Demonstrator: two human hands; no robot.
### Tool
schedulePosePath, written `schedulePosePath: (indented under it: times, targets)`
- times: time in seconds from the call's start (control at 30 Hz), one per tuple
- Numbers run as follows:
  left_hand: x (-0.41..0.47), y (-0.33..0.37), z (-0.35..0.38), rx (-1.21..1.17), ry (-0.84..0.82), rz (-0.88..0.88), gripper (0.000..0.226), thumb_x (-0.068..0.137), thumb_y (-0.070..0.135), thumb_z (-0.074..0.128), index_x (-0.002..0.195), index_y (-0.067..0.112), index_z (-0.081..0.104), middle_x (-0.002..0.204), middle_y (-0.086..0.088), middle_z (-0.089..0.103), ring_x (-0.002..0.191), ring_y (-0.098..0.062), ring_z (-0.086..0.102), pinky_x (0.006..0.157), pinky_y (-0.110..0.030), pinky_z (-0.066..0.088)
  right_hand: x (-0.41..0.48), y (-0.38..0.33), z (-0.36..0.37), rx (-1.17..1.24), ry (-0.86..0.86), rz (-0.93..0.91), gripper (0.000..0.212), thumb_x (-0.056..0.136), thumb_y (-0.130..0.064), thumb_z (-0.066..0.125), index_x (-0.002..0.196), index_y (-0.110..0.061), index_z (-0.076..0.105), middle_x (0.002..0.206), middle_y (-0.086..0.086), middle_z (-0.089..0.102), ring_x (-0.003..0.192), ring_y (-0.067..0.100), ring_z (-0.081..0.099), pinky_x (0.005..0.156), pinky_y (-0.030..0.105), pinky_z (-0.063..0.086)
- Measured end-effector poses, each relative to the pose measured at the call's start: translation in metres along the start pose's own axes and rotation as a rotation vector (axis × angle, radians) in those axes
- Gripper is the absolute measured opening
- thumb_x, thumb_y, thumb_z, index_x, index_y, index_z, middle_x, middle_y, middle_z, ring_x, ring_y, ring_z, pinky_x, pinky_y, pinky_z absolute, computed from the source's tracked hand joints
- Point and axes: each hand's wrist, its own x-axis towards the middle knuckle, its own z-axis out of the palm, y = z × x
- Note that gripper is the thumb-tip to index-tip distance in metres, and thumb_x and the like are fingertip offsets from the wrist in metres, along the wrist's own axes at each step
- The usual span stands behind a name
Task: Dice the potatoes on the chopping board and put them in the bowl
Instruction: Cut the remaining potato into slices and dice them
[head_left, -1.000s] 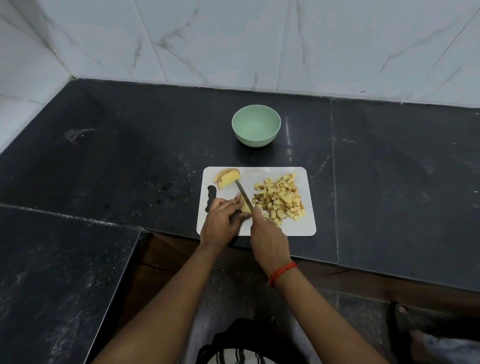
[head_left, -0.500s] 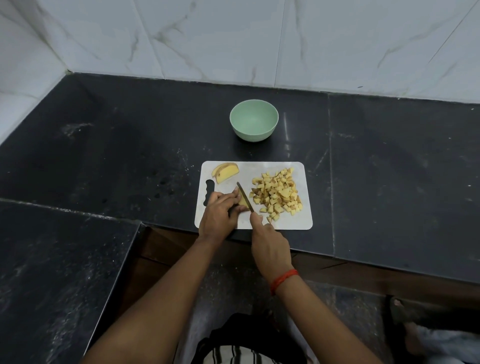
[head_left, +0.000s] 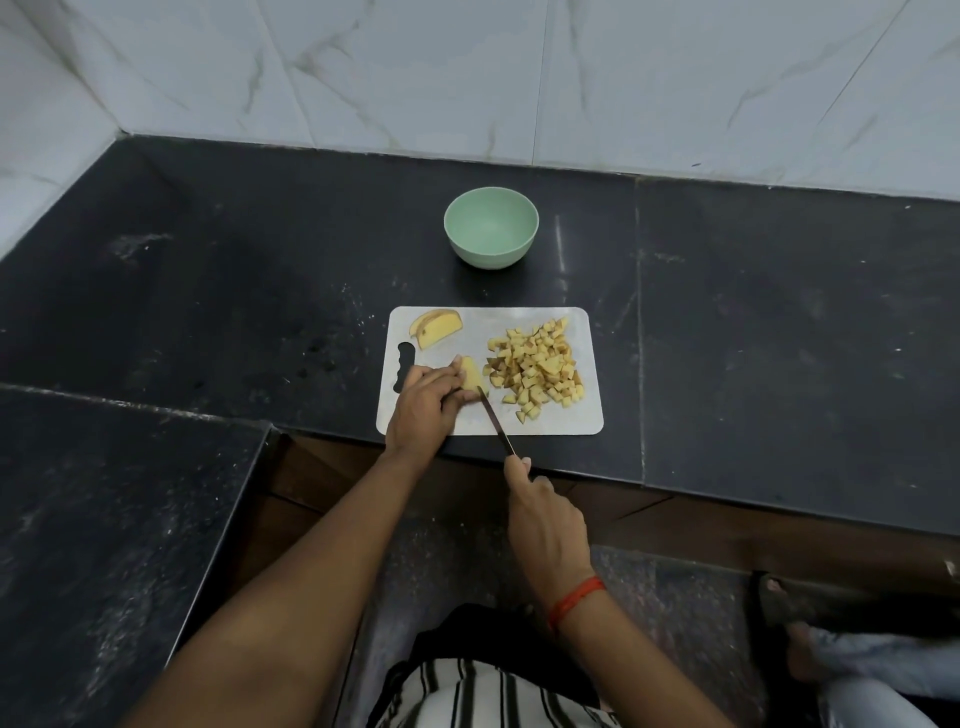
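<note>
A white chopping board (head_left: 550, 421) lies at the front edge of the black counter. A heap of diced potato (head_left: 535, 366) covers its right half. Potato slices (head_left: 435, 327) lie at its far left corner. My left hand (head_left: 423, 405) holds a potato piece (head_left: 471, 375) down on the board. My right hand (head_left: 545, 525) grips the handle of a knife (head_left: 493, 422), pulled back off the board's near edge; the blade tip lies beside the held piece. A pale green bowl (head_left: 491, 227) stands beyond the board with nothing visible inside.
The black stone counter (head_left: 779, 322) runs to a marble-tiled wall (head_left: 571, 78) at the back. A lower black slab (head_left: 93, 545) extends at the front left. Another person's foot (head_left: 810, 649) shows at the bottom right on the floor.
My right hand has drawn the knife back toward me, off the near edge of the board. The left hand stays on the potato piece, which now shows more.
</note>
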Motion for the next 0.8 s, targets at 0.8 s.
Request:
schedulePosePath:
  times: [0.8]
  targets:
    - [-0.003,-0.006,0.002,0.04,0.084,0.026,0.015,0.095,0.013,0.069,0.106,0.011,0.079,0.106,-0.003,0.071,0.102,-0.019,0.057,0.085,-0.023,0.046,0.084,-0.027,-0.005,0.275,0.172,-0.083,0.035,0.104,-0.012,0.037,0.138,-0.017,0.034,0.093,0.013,0.066,0.078,0.033,0.064,0.06,0.037,0.04]
